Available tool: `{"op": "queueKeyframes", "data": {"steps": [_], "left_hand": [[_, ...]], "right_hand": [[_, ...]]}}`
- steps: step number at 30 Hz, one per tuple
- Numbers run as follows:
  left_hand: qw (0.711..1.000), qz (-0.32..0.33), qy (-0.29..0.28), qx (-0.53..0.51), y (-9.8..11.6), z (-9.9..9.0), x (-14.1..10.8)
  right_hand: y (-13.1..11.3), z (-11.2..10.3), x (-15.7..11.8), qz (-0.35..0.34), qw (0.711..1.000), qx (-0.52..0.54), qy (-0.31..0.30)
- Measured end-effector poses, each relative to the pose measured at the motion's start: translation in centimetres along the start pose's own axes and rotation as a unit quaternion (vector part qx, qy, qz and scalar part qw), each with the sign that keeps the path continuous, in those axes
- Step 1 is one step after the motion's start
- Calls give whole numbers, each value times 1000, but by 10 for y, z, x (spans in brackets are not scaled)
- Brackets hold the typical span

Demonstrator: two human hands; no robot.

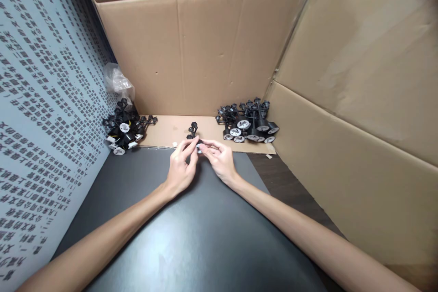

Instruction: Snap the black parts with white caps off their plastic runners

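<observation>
Both my hands meet near the far edge of the dark mat, closed around a small black lamp post (194,127) with lantern-shaped heads. Its heads point away from me, and its round base with a pale underside faces me. My left hand (182,165) pinches the base from the left. On the other side, the thumb and fingers of my right hand (220,160) press on the pale disc. Fingers cover much of the base, so how the disc sits in it cannot be made out.
Several similar lamp posts (253,121) lie piled at the back right. Another pile (125,132), with loose yellow wires and white discs, lies at the back left below a clear plastic bag (119,80). Cardboard walls (205,54) and a printed sheet (44,100) enclose the dark mat (191,237).
</observation>
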State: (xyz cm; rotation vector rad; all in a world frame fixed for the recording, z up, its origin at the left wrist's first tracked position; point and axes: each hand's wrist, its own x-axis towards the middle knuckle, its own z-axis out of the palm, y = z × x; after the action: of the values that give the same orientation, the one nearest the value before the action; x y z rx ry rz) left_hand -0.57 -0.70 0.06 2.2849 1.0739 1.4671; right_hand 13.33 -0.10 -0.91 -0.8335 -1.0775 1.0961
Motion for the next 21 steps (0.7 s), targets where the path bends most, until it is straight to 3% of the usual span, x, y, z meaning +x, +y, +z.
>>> {"op": "queueKeyframes", "data": {"steps": [21], "left_hand": [[1000,5,12,12,-1,1,2]], "right_hand": [[-2,3,-3,-16,1000,-15,5]]}}
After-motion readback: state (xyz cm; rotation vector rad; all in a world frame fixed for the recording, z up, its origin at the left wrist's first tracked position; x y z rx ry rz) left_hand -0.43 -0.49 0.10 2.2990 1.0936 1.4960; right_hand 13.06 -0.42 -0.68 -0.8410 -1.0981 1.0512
